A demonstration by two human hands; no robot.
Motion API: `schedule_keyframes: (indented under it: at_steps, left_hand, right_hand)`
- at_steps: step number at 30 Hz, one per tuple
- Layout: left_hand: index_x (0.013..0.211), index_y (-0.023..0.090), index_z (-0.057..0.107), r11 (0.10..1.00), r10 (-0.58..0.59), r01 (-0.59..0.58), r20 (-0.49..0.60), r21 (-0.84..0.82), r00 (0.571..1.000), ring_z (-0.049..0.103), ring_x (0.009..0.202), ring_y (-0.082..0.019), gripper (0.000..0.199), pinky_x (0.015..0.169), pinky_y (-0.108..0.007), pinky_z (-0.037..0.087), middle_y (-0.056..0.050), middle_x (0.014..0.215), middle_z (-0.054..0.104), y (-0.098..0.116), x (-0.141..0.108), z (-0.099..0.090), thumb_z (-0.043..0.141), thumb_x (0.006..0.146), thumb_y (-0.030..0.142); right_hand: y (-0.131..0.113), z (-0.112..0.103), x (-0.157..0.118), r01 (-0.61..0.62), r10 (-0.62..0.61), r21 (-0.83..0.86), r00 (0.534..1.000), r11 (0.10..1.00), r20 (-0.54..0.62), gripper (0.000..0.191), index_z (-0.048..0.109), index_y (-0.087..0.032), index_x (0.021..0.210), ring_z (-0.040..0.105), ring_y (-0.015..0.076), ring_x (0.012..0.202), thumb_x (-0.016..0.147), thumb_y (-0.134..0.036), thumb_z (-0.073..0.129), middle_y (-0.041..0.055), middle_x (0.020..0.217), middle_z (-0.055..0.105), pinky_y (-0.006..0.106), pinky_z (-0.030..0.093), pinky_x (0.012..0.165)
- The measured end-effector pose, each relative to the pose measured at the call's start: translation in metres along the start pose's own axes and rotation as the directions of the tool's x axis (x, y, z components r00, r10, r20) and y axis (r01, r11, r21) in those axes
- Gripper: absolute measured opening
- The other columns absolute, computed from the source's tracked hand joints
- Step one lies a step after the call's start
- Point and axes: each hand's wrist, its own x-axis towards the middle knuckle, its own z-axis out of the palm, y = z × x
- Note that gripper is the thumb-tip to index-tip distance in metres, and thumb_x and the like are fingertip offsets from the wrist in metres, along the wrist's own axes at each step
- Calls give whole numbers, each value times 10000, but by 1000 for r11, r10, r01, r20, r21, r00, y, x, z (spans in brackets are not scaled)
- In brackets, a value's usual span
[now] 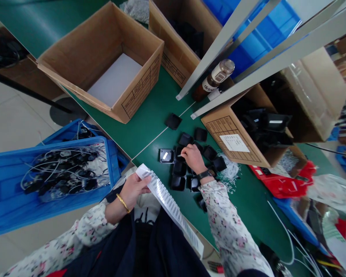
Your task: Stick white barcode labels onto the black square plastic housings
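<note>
My left hand (134, 189) is closed on one end of a long strip of white labels (173, 207), which slants down to the right over my lap. My right hand (192, 157) reaches over a group of small black plastic housings (179, 168) on the green table. Its thumb and finger are pinched together on a small pale piece, which looks like a label. Left of that hand, one black housing (166, 156) carries a white label. Another black piece (173, 121) lies apart, farther back.
An open cardboard box (141, 96) stands back left, and a box of black parts (227, 134) at right. A bottle (213, 80) stands by the metal shelf legs (219, 42). White cable pieces (229, 169) lie right of the housings. A blue crate (112, 161) of cabled parts sits left.
</note>
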Motion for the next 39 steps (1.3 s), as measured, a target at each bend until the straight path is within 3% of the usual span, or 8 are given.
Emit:
schedule_keyframes:
  at_steps: [6,11,17,22,28,31,34,39]
  left_hand:
    - [888,96,562,1000,18,-17,41,-5,999,636,698,-188,440,601,-269,522,-80,804,672,4,-4,6,748,601,372]
    - [879,94,567,1000,9,-9,52,3,999,638,682,-199,449,594,-270,519,-83,776,671,7,-4,11,751,585,378]
    - [895,99,572,1000,17,-17,59,1,998,604,629,-156,423,564,-248,512,-44,740,647,9,-5,21,733,587,341]
    - [897,99,570,1000,24,-24,73,-5,997,589,628,-143,396,551,-234,509,-29,723,628,9,-4,23,717,610,328]
    - [904,98,564,999,16,-12,87,-44,996,586,617,-133,403,538,-219,499,-33,739,632,7,-1,20,734,626,334]
    - [946,93,559,999,-6,10,67,-54,998,607,649,-147,431,581,-242,517,-62,798,657,7,1,18,736,633,329]
    - [934,87,555,998,-29,31,39,-56,999,634,697,-181,426,610,-260,527,-91,825,673,8,2,15,744,625,311]
    - [935,84,550,998,-54,54,11,-40,998,641,686,-177,419,594,-240,521,-101,829,682,9,1,12,736,636,311]
  right_hand:
    - [-11,22,-2,18,-19,-129,1000,991,-4,210,632,-158,859,439,269,905,846,-106,430,132,888,561,393,328,768]
    - [-35,6,-14,-75,71,-31,991,997,-116,318,532,-126,1160,463,281,926,855,-194,476,150,967,567,418,351,808]
    - [-114,-26,-43,71,-95,502,995,862,22,180,667,-227,916,524,196,932,788,-340,610,28,953,635,332,390,851]
    - [-134,-28,-56,32,-2,426,998,904,-70,51,648,-220,818,515,213,903,800,-240,605,28,893,649,368,370,830]
    - [-139,-34,-63,188,-143,336,978,923,-154,132,626,-217,774,473,222,1004,824,-143,530,39,1030,616,406,333,888]
    - [-123,-42,-46,171,-76,492,975,854,-209,96,606,-212,733,471,206,1050,793,-157,554,40,1091,571,367,352,916]
    - [-73,-48,-11,82,83,561,961,824,-263,75,595,-204,767,490,195,1032,806,-205,531,52,1066,559,356,365,912]
    - [23,-35,47,-41,82,215,980,976,-184,59,616,-197,723,479,209,1003,767,-196,576,46,990,572,378,337,911]
